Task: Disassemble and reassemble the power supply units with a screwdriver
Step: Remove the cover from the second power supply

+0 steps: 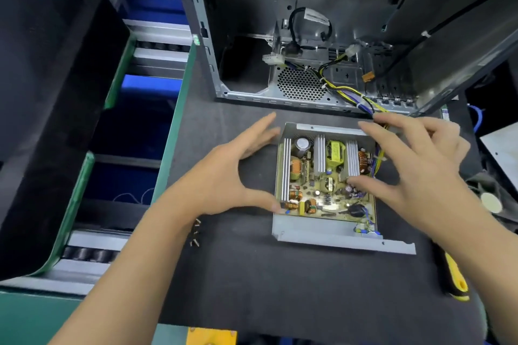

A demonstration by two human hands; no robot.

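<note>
The power supply unit (326,185) lies on the dark surface (280,288) in front of the person, its cover off and its circuit board (322,176) exposed inside the metal tray. The left hand (224,176) is spread wide, thumb tip at the tray's near left corner, fingers reaching past its far left corner; whether they touch the metal cannot be told. It grips nothing. The right hand (414,171) is likewise spread, fingers over the tray's far right edge and wire exit, thumb over the board; it closes on nothing visible.

Risks from here, as judged:
- The wire bundle (356,95) runs from the unit into the open computer case (322,36) behind. Shifting the tray could pull these wires taut and drag or strain the connectors.
- The right thumb sits just above live-side components; pressing down could bend a part.
- The loose screws (195,232) lie near the left forearm and close to the surface edge. A sweep of the arm could scatter them.
- The screwdriver (454,277) lies by the right forearm, near the edge, and could be knocked off.

Containers: the tray holds the board, heatsinks, coils and capacitors. The case holds cables, connectors and a perforated vent; its power supply bay appears vacant.
</note>
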